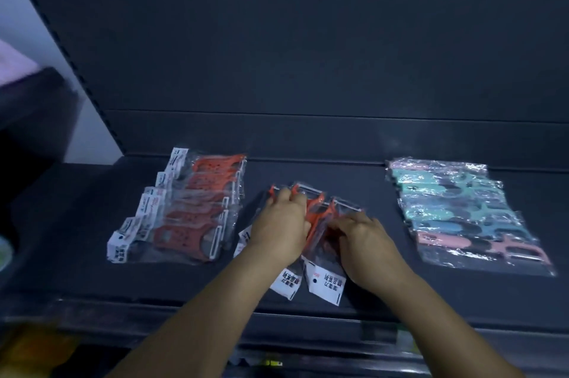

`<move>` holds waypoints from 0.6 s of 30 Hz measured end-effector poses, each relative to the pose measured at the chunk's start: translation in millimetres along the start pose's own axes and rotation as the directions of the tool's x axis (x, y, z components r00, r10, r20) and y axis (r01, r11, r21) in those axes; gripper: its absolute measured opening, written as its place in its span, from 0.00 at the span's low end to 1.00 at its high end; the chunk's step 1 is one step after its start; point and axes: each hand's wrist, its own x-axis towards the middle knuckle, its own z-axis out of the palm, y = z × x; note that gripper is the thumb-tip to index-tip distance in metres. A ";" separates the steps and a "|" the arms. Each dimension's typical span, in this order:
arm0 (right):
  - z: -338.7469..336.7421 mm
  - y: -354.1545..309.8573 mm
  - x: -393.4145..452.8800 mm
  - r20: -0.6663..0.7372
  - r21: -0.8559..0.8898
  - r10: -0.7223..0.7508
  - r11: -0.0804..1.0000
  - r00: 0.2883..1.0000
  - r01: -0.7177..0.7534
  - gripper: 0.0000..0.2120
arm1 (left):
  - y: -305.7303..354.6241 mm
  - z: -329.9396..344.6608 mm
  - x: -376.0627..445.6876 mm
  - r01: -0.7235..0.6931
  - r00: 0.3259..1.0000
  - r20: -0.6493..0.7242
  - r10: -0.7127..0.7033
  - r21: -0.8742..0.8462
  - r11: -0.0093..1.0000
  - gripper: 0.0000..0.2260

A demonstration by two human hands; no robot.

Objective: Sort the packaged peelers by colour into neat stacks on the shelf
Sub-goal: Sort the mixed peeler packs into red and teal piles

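On the dark shelf (369, 254), at its middle, your left hand (278, 231) and right hand (365, 243) lie palm-down on a loose bunch of orange packaged peelers (317, 214), fingers curled onto the wrappers. To the left lies an overlapping row of orange packs (181, 211). Well apart on the right lies a row of teal, blue and pink packs (458, 211).

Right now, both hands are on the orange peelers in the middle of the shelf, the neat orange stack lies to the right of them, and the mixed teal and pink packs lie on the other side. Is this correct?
Not quite: the sides are swapped. In the head view the neat orange stack lies to the left of the hands, and the teal and pink packs lie to the right. The rest holds: the left hand and right hand are both on the orange peelers in the middle of the shelf.
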 end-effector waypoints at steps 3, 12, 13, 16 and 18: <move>-2.1 -7.4 -3.5 -0.023 0.049 0.052 0.997 0.998 -0.051 0.25 | -5.1 -1.0 4.6 0.023 1.000 -0.005 -0.024 -0.075 0.997 0.22; -13.3 9.7 1.0 0.042 -0.163 0.078 0.984 0.996 -0.070 0.27 | -7.8 -9.5 3.5 0.054 0.998 -0.021 -0.058 -0.157 0.986 0.23; -13.7 11.8 1.8 0.031 -0.186 0.084 0.979 0.996 -0.077 0.24 | -8.1 -12.3 1.3 0.063 0.997 -0.031 -0.069 -0.166 0.984 0.23; -16.1 15.5 3.6 0.019 -0.227 0.100 0.970 0.995 -0.093 0.17 | -5.3 -19.5 -6.7 0.101 0.994 -0.024 -0.106 -0.158 0.982 0.24; -18.3 16.7 5.4 0.056 -0.165 0.107 0.982 0.993 -0.097 0.16 | 1.3 -18.3 -11.5 0.124 0.992 0.034 -0.121 -0.115 0.986 0.22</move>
